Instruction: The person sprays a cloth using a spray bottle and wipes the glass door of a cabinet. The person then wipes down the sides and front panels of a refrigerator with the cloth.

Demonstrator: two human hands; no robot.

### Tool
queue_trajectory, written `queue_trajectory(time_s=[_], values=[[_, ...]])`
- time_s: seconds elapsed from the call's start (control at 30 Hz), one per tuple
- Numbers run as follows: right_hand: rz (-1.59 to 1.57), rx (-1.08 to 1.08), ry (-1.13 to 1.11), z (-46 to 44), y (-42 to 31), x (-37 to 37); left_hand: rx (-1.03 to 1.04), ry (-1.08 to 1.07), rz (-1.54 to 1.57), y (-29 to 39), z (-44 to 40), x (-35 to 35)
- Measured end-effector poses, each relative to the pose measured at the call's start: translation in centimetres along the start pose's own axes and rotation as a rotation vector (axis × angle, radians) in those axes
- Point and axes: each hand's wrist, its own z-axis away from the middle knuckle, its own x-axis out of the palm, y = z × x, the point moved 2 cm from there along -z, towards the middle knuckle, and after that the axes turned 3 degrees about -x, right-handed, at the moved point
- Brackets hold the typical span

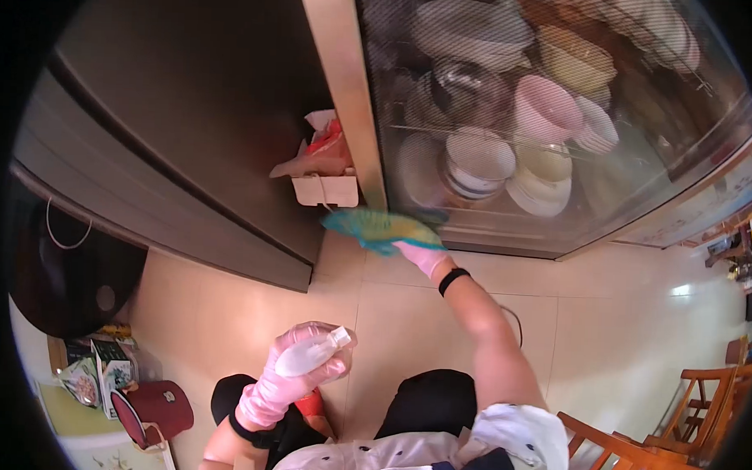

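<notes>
In the head view, my left hand [293, 369] wears a pink glove and has its fingers wrapped round a small white bottle [305, 357] with a pale nozzle top, held above the floor. Stretched forward, my right hand [425, 257], also in a pink glove, grips a green and yellow cloth [384, 229]. The cloth lies near the bottom corner of a glass-fronted cabinet [500, 239]; whether it touches the frame I cannot tell. Behind the glass stand stacked bowls, among them a pink bowl [549, 107].
A white box [326, 190] with red and white wrapping sits between the cabinet and a dark appliance panel [190, 104]. Wooden chairs [625, 459] stand at the lower right. A dark red container [159, 410] and packets are at the lower left.
</notes>
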Motion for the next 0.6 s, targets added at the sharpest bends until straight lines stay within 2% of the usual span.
queue_trajectory(time_s=[0.03, 0.07, 0.1, 0.13, 0.17, 0.2, 0.27, 0.33, 0.37, 0.43, 0.47, 0.57, 0.6], values=[[0.018, 0.267, -0.057, 2.8, 3.2, 0.0, 0.000, 0.003, -0.018, 0.0, 0.5, -0.3], [-0.041, 0.332, -0.102, 5.4, 6.3, -0.6, -0.004, 0.008, -0.039, 0.1, 0.9, -0.6], [-0.029, 0.600, 0.014, 8.7, 11.4, -0.1, -0.057, 0.038, -0.025, 0.2, 1.3, -1.0], [-0.062, 0.725, 0.019, 9.4, 9.3, -3.0, -0.069, 0.052, -0.011, 0.3, 1.7, -1.4], [0.069, 0.898, 0.047, 11.3, 10.6, -5.5, -0.089, 0.111, -0.031, 0.4, 1.9, -1.9], [0.140, 0.867, 0.028, 12.0, 5.6, -9.4, -0.107, 0.169, -0.054, 0.4, 2.2, -2.5], [0.243, 0.709, 0.049, 13.7, 4.7, -15.3, -0.095, 0.179, 0.028, 0.0, 2.2, -3.6], [0.684, 0.768, 0.005, 13.7, 5.7, -17.2, 0.027, 0.087, -0.018, -0.5, 2.0, -4.0], [0.703, 0.766, -0.025, 13.1, 4.3, -17.0, 0.075, 0.041, -0.042, -0.7, 2.2, -4.1], [0.366, 0.509, -0.015, 8.5, -1.9, -14.1, 0.078, 0.026, -0.027, -0.7, 1.7, -4.6], [0.332, 0.371, -0.048, 5.8, -2.8, -11.5, 0.087, -0.016, -0.037, -0.6, 1.4, -4.7], [0.284, 0.408, -0.162, -1.6, -6.6, -5.0, 0.115, -0.015, -0.032, -1.3, 1.1, -4.8], [0.423, 0.253, -0.267, -2.6, -6.5, -2.8, 0.140, -0.025, -0.030, -1.3, 1.0, -5.1]])
